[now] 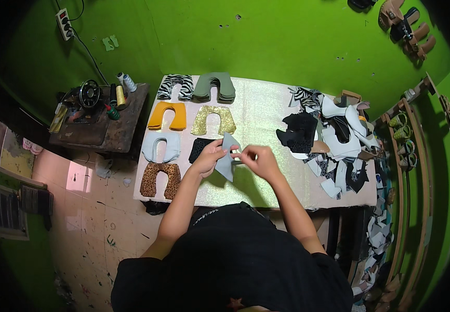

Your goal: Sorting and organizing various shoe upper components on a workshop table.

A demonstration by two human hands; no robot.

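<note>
My left hand (207, 159) grips a grey curved cut piece of sheet material (225, 170), held up over the middle of the table. Close to the piece's right edge, my right hand (261, 160) is closed in a pinch; what its fingertips hold is too small to make out. Partly hidden behind my left hand lies a black stack of cut pieces (198, 148). U-shaped stacks sit around it: zebra-striped (184, 90), olive green (220, 95), orange (156, 118), glittery gold (201, 125), white (149, 151) and leopard-print (150, 182).
A heap of white, black and patterned scraps (340, 140) covers the table's right end. Left of the table (256, 93) stands a sewing machine (89, 94) with thread spools (130, 83). Sandals (401, 132) hang on a wooden rack along the right wall.
</note>
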